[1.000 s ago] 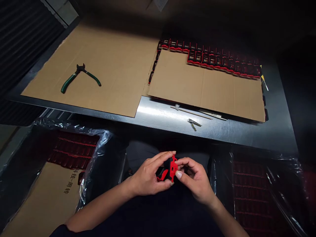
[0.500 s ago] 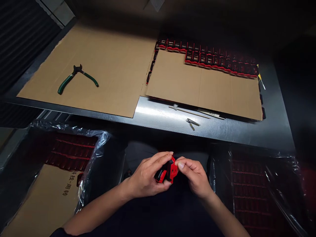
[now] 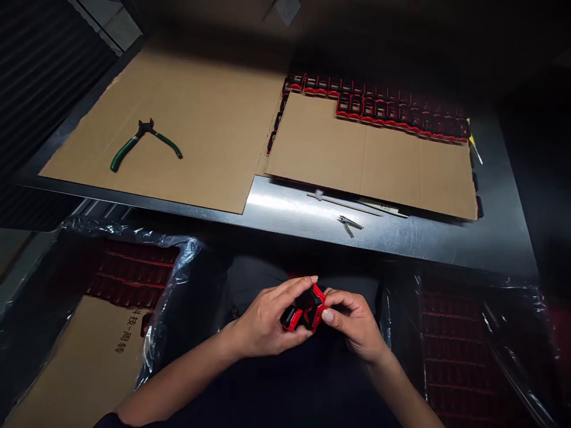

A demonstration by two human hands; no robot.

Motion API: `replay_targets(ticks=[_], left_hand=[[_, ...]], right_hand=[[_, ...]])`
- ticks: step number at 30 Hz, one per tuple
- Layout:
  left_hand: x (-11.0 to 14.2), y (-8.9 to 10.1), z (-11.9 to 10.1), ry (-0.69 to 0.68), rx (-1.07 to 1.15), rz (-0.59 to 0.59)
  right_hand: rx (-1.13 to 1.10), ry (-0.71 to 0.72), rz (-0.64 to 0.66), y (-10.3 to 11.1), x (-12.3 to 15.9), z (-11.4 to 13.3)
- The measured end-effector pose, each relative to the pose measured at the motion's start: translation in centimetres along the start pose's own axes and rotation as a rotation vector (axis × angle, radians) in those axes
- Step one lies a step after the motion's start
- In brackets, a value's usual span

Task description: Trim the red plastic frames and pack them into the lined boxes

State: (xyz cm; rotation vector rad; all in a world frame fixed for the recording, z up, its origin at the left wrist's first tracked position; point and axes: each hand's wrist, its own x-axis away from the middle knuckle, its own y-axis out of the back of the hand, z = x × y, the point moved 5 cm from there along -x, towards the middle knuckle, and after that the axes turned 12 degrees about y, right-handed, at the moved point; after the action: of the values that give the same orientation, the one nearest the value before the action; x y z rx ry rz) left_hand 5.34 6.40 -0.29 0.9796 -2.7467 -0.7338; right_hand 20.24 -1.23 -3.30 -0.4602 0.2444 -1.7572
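Observation:
Low in front of my body, my left hand wraps round a red and black plastic part, its thumb below and fingers above. Another red and black piece, or a further section of the same part, shows inside the palm; I cannot tell which. My right hand pinches the part's right edge between thumb and fingertips. On the bench beyond, similar red and black parts stand in rows on a cardboard sheet.
Green-handled cutting pliers lie spread on the left cardboard. A thin stick and a small metal tool rest near the bench edge. Plastic-lined bins with red parts stand at both sides.
The red and black part has turned in my hands, so a different face shows. My right fingers have shifted along its edge. The whole view has moved slightly.

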Motion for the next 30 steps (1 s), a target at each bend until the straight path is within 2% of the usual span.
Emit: replay_targets(ticks=[2,7,12,20,30], left_hand=[[0.1,0.0,0.2,-0.009,0.048,0.002],[-0.2,0.0,0.3,-0.006,0.23,-0.004],[-1.0,0.0,-0.3,0.012,0.374,-0.03],[-1.0,0.3,-0.8,-0.034,0.328,-0.092],[-0.6,0.1,-0.3,-0.07,0.284,0.0]], right_hand=[[-0.051,-0.023,-0.001,0.1,0.1,-0.3],[-0.301,-0.2,-0.049,-0.1,0.2,-2.1],[-0.375,-0.277,-0.043,-0.7,-0.1,-3.6],[-0.435,-0.306,-0.02,-0.8,-0.1,-4.4],[-0.359,-0.267,0.016,-0.4,0.0,-4.5]])
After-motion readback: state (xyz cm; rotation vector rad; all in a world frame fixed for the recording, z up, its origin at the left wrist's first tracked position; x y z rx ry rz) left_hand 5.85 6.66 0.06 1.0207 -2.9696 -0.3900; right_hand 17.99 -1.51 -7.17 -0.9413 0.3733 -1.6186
